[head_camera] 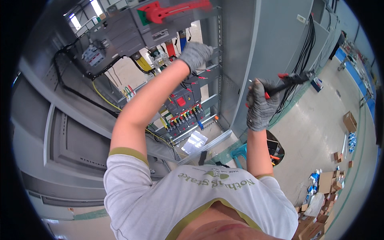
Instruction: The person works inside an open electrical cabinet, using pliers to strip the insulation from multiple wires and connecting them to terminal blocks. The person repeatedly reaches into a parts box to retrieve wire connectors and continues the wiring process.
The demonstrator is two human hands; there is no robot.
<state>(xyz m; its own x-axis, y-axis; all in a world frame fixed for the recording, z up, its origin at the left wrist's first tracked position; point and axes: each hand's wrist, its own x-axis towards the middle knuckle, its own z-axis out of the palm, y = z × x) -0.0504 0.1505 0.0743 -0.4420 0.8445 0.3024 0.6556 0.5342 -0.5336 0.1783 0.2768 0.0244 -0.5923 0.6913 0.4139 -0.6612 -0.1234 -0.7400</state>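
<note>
My left hand point(196, 56), in a grey knit glove, is inside the open switchgear cabinet. Its fingers are curled, and whether they pinch anything cannot be made out. Just below it hang several black wires with red-sleeved terminals point(202, 78). Above is a large grey switch unit point(124, 37) with a red rotary handle point(159, 13). Yellow point(144, 63), red point(170, 49) and blue point(182, 40) busbars run beneath that unit. My right hand point(261, 105), gloved too, grips a black-and-red plier-type hand tool point(289, 81) outside the cabinet. A small pale tip shows by its thumb.
Lower in the cabinet sit breakers with coloured terminals point(186, 118) and a clear plastic sheet point(195, 142). A grey cabinet panel point(270, 39) with a black cable bundle point(304, 57) stands right. A turquoise stool point(239, 154), a tool container point(280, 150) and cardboard boxes point(326, 181) are on the floor.
</note>
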